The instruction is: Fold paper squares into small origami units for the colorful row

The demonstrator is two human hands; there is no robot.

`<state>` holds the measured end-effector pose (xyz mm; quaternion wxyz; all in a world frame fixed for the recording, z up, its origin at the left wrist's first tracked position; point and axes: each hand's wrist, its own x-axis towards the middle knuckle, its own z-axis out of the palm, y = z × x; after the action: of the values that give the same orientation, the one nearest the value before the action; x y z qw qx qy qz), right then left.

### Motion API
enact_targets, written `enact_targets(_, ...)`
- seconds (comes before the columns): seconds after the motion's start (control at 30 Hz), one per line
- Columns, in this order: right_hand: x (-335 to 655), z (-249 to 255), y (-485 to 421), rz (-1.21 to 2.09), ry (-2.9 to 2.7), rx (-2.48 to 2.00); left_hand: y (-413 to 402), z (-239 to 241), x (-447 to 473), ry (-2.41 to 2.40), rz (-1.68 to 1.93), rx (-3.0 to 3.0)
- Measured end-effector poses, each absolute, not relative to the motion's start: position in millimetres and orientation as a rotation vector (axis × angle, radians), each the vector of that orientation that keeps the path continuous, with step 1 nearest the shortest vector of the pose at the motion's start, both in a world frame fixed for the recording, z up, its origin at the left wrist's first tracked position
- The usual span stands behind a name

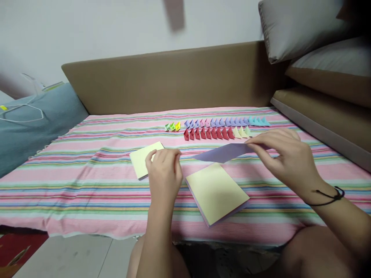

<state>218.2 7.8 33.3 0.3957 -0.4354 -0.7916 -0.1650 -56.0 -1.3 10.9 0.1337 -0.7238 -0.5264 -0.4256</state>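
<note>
My right hand (285,156) pinches one end of a lilac paper sheet (223,152) and holds it just above the striped bedspread (87,173). My left hand (164,173) is curled loosely beside the sheet's other end, over the edge of a small yellow paper stack (143,159); I cannot tell whether it touches the lilac sheet. A larger stack with a yellow top sheet (216,192) lies below the lilac sheet, between my hands.
Two rows of small folded paper pieces (216,128) in green, yellow, purple, pink, blue and red line the bedspread farther back. A brown headboard (174,81) stands behind, brown cushions (324,112) and grey pillows at right, a blue pillow (34,123) at left.
</note>
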Motion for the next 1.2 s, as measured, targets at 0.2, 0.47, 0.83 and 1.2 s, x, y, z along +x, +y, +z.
enact_targets(0.2, 212.6, 28.6, 12.9, -0.250, -1.970, -1.219, -8.1, 16.2, -51.6, -1.553, -1.471, -1.872)
enact_targets(0.47, 170.6, 31.5, -7.9, -0.331, -2.186, -1.013, -17.7, 15.4, -5.5, -1.376, -1.429, -2.226)
enact_targets(0.83, 215.3, 45.2, 1.0, -0.369, -1.901, -1.129, -13.6, 13.9, -16.4, -1.403, -1.438, -2.292)
enact_targets(1.2, 211.5, 47.1, -12.6, -0.262, -2.182, -1.053, -11.6, 11.2, -2.9, -1.277, -1.375, -2.355)
